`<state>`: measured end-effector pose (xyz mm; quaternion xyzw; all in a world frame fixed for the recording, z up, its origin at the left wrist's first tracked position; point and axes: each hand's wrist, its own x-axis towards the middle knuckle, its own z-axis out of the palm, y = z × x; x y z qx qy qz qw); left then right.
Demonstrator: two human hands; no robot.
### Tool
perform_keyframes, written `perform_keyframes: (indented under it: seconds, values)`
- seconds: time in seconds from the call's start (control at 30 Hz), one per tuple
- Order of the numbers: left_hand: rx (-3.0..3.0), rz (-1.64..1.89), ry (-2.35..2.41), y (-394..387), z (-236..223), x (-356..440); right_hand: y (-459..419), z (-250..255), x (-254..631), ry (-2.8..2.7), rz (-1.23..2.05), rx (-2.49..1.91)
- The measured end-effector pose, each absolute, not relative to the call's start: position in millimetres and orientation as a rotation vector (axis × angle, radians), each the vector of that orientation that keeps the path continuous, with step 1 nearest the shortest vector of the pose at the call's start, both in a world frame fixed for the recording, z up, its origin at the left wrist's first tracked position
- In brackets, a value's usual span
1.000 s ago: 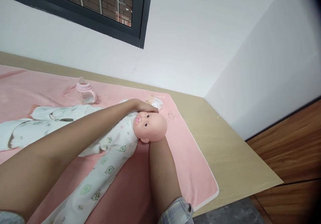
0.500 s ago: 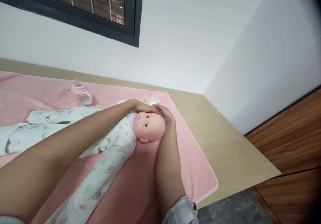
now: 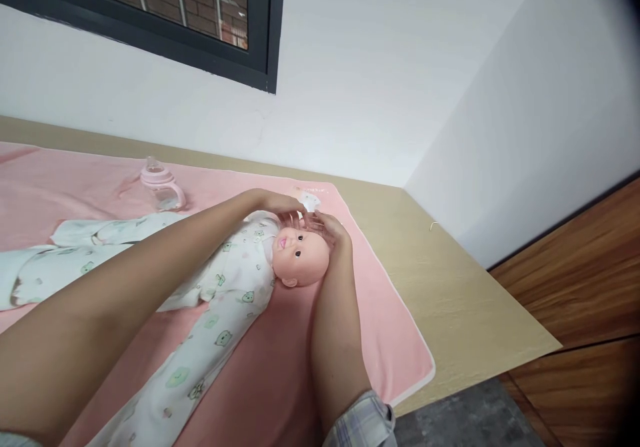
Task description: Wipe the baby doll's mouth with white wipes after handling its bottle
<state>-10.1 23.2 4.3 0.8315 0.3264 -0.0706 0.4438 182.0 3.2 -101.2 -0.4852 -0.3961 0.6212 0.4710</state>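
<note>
A baby doll in a white printed sleepsuit lies on its back on a pink towel. My left hand reaches across the doll's chest and rests with curled fingers on the far side of its head. My right hand cups the top of the head from the right, fingers pressed against it. The fingertips of both hands nearly meet above the doll's forehead.
A pink baby bottle stands on the towel at the back left. Another white garment lies left of the doll. A small white item sits beyond the head. The tan tabletop ends at a corner on the right, by white walls.
My right hand came up from under the doll's head and now cups its top. The doll's face has turned slightly toward me, and my left hand has lifted a little.
</note>
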Motion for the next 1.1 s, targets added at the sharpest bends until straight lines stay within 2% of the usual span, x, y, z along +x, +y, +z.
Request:
perform_keyframes:
  seconds: [0.43, 0.67, 0.87, 1.1]
  values:
    - [2.276, 0.695, 1.214, -38.8, 22.7, -69.7, 6.6, -110.0, 181.9, -0.923, 1.654, -0.939]
    - [2.090, 0.974, 1.219, -55.4, 14.1, -81.4, -18.8, -53.3, 196.8, -1.331, 1.478, -0.791]
    - [1.919, 0.922, 0.994, -52.7, 9.1, -81.3, -53.3, 4.8, 180.8, -1.801, 1.375, -0.751]
    - [2.156, 0.779, 0.980, -56.4, 17.7, -87.6, -68.8, 24.0, 161.8, -2.044, 1.370, -0.744]
